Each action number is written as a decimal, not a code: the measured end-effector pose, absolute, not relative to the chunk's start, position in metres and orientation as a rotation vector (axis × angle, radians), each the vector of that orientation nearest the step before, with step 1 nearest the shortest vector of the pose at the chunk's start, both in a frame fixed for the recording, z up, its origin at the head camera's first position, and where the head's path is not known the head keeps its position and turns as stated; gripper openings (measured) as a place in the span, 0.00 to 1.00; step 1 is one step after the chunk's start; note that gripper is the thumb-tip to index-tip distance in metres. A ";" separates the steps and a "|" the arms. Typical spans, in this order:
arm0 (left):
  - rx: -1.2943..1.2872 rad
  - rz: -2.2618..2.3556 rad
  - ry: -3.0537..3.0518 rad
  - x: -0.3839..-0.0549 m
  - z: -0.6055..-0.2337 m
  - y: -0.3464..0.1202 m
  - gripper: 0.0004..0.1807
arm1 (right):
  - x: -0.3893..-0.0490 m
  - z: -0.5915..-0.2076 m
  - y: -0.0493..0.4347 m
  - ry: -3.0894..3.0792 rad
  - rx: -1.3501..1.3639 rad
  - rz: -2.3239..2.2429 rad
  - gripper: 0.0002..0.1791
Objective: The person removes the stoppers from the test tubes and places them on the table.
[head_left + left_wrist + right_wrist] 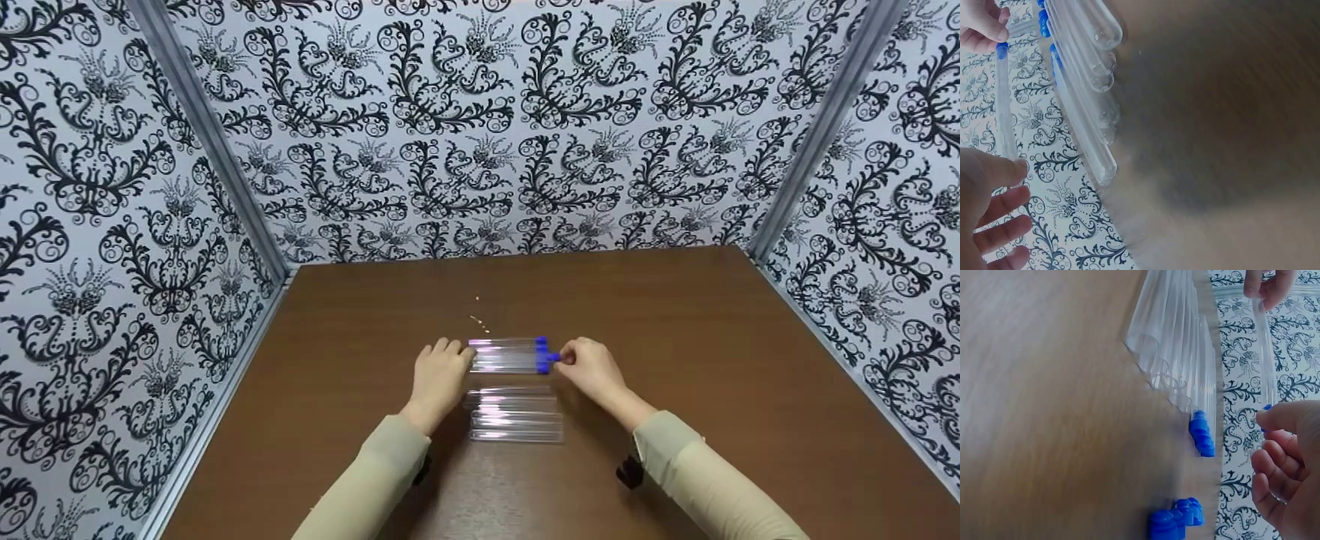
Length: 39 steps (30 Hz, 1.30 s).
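A clear test tube [1005, 107] with a blue cap [1002, 49] is held up off the table between both hands. At its rounded end, my left hand [439, 377] pinches it between thumb and index finger, the other fingers apart. My right hand [592, 370] pinches the blue cap at the opposite end. Close beneath the hands, capped test tubes [504, 364] lie in a row, blue caps to the right. Nearer to me, several uncapped test tubes [517, 435] lie side by side, open ends to the right.
Loose blue caps [1165, 524] stand on the brown table [360, 322] near the right hand, in the right wrist view. Small bright specks [480, 324] show on the tabletop beyond the tubes. Patterned walls [480, 150] enclose the table at the back and sides.
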<state>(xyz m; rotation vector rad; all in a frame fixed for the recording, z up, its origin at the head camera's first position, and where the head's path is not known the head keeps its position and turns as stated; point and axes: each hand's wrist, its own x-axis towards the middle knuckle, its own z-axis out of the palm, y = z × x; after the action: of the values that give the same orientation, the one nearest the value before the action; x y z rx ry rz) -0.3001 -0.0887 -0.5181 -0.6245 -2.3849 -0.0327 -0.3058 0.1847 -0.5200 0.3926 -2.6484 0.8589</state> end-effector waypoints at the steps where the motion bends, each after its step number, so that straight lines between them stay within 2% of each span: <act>1: -0.633 -0.030 -2.376 -0.300 -0.517 -0.089 0.10 | -0.306 -0.519 0.185 -2.640 0.401 0.843 0.04; 6: -0.666 -0.039 -2.348 -0.299 -0.514 -0.091 0.14 | -0.308 -0.516 0.190 -2.611 0.430 0.821 0.08; 11: -0.665 -0.037 -2.329 -0.301 -0.513 -0.094 0.11 | -0.313 -0.514 0.195 -2.651 0.518 0.790 0.23; 13: -0.664 -0.038 -2.317 -0.301 -0.512 -0.094 0.10 | -0.314 -0.512 0.196 -2.675 0.574 0.752 0.25; 20: -0.664 -0.055 -2.306 -0.300 -0.512 -0.094 0.09 | -0.318 -0.506 0.196 -2.737 0.656 0.566 0.14; 32: -0.679 -0.126 -2.295 -0.303 -0.510 -0.090 0.06 | -0.319 -0.507 0.191 -2.684 0.692 0.519 0.13; 39: -0.708 -0.075 -2.253 -0.304 -0.508 -0.087 0.10 | -0.317 -0.508 0.188 -2.655 0.681 0.521 0.11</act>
<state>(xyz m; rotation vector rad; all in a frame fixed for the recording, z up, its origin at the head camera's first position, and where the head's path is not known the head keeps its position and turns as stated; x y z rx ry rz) -0.3044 -0.0874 -0.5082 -0.7084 -2.2529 -0.0754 -0.3171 0.1878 -0.5076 0.6814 -2.6551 0.5208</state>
